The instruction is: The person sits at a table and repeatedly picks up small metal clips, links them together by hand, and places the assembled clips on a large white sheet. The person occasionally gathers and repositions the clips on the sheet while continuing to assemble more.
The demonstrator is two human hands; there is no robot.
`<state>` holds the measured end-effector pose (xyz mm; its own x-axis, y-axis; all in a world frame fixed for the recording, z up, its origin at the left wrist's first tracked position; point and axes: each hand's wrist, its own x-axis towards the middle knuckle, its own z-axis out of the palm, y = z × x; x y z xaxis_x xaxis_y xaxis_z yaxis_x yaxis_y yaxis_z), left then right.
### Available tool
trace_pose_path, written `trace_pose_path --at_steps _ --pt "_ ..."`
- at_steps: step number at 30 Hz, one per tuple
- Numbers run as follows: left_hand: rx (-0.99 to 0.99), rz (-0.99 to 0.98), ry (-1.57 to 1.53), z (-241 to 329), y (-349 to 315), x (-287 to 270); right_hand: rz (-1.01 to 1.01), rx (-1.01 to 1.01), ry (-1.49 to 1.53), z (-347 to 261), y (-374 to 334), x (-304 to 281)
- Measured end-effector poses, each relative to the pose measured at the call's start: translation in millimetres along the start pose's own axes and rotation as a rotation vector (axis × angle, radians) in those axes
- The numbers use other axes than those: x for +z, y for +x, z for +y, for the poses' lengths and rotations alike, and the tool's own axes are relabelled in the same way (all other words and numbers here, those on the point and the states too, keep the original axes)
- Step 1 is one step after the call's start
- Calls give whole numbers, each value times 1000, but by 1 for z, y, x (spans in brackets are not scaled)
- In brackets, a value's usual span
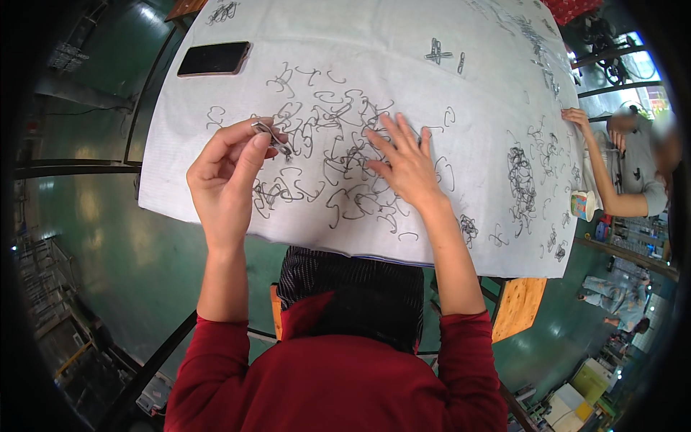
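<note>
Many thin, curved metal wire hooks (332, 114) lie loosely scattered over the white cloth (374, 43) in front of me. My left hand (234, 162) is raised at the left side of this spread, thumb and fingers pinched on a few metal hooks (277, 142). How many it holds is hidden by the fingers. My right hand (412, 164) is open, fingers spread and pointing away from me, reaching over the right part of the hooks; its fingertips are at or just above them.
A dark-screened phone (214, 59) lies at the far left. Small bundled hooks (437, 52) sit at the back. More heaps (521, 183) lie to the right, near a paper cup (583, 205). Another person's arm (604, 173) rests at the right table edge.
</note>
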<state>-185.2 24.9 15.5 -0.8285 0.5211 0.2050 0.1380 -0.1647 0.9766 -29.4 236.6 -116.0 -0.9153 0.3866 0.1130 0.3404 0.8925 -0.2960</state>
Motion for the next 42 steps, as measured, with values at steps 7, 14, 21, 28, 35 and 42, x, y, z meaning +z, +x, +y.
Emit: trace_pose_path --at_steps 7,14,21,28,35,42 --pt "4 19 9 -1 1 -10 -83 131 -10 -3 -8 -15" --pt "9 30 29 -4 0 -20 -161 -3 27 -22 -29 -20" --pt "10 17 38 -2 0 -19 -15 75 -87 35 37 -23" --pt "19 14 42 -5 -1 -21 105 139 162 50 16 -38" --pt "18 17 70 -8 -1 -19 228 183 44 39 0 -31" --pt "44 -3 50 -4 -5 -21 218 -2 212 5 1 -23"
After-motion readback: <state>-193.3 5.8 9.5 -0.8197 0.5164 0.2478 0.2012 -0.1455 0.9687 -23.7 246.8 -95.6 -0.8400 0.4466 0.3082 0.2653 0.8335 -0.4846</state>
